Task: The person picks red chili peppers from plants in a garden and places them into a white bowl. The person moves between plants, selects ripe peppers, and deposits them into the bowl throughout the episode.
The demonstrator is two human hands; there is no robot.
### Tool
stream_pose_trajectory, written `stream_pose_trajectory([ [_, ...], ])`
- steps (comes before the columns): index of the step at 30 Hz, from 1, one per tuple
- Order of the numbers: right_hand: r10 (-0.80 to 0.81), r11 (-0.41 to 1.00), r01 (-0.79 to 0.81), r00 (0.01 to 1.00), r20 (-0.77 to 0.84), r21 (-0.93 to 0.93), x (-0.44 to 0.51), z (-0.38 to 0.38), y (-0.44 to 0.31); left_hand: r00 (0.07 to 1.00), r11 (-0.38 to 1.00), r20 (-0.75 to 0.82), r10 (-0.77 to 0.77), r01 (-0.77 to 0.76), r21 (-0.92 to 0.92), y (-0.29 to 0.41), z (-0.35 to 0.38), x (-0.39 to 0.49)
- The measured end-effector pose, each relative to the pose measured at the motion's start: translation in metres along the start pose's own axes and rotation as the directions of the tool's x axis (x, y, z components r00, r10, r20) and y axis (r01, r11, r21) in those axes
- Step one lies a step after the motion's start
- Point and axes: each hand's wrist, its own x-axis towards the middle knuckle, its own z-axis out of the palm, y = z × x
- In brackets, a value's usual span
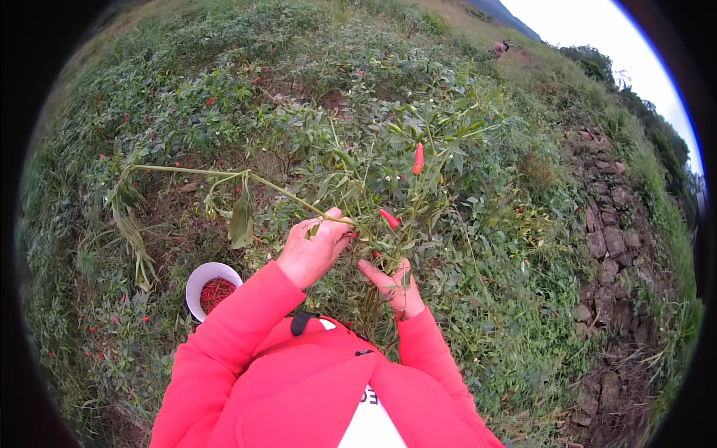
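Observation:
My left hand (pixel 313 246) reaches into a chili plant, its thumb and fingers pinched together. A small red chili pepper (pixel 351 235) shows at those fingertips, partly covered. Over the fingers runs a long green stem (pixel 285 193) with wilted leaves (pixel 242 221) hanging from it. My right hand (pixel 395 288) is lower in the same plant, thumb and fingers spread around foliage; leaves cover part of it, so its grip is unclear. Just above the hands are a red chili pepper (pixel 389 218) and, higher up, another red chili pepper (pixel 418 159). Green chilies (pixel 395 129) grow near the top.
A white-walled bucket (pixel 196 280) holding many red chilies (pixel 215 294) stands left of my left forearm. Dense chili plants (pixel 207 101) spread ahead and leftward. Along the right runs a rough stone wall (pixel 608 241). Far off, a person (pixel 499 48) is at the field's edge.

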Motion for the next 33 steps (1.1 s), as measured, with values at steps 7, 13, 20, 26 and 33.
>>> stream_pose_trajectory([
  [7,-0.109,0.992,0.115,0.99,-0.094,0.054,0.008,-0.003,0.013,0.999,0.992,0.016,0.04,-0.042,0.119,0.014,0.011,-0.004],
  [13,-0.091,0.976,0.101,0.994,-0.06,0.192,0.009,-0.002,0.012,0.995,0.998,-0.098,-0.001,-0.004,-0.059,0.012,0.021,-0.01],
  [20,0.125,0.895,-0.135,0.991,0.051,0.425,0.001,0.009,0.035,0.921,0.959,-0.287,-0.265,0.283,0.022,-0.037,0.044,-0.008],
  [26,0.142,0.95,-0.151,0.988,0.051,0.274,0.004,-0.001,0.01,0.787,0.359,0.247,-0.566,0.505,-0.785,-0.056,-0.014,-0.021],
  [33,0.128,0.872,-0.169,0.985,0.119,0.46,0.016,-0.01,0.02,0.803,-0.177,0.514,-0.301,0.483,-0.858,-0.013,-0.007,-0.047],
])
